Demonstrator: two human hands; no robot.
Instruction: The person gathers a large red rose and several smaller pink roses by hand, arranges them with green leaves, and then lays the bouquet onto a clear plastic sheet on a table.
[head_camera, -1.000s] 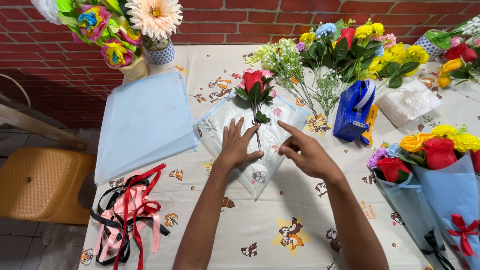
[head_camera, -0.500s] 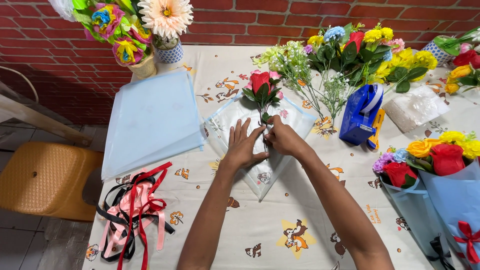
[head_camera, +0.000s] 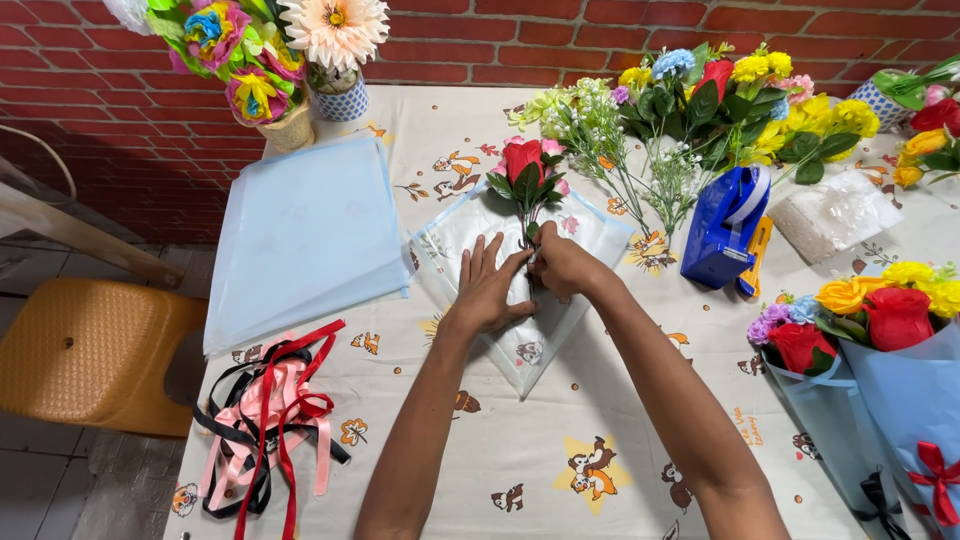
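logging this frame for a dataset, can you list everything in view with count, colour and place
red rose: one, red, on the wrapping sheet
clear wrapping sheet: one, see-through, table centre
pale blue paper stack: one, table left
ribbons: a bunch, red, pink, black, front left
tape dispenser: one, blue, right of centre
loose flowers: many, mixed colours, back
wrapped bouquets: two, blue wrap, right edge
stool: one, yellow, left
left hand: flat on the sheet
right hand: at the rose stem
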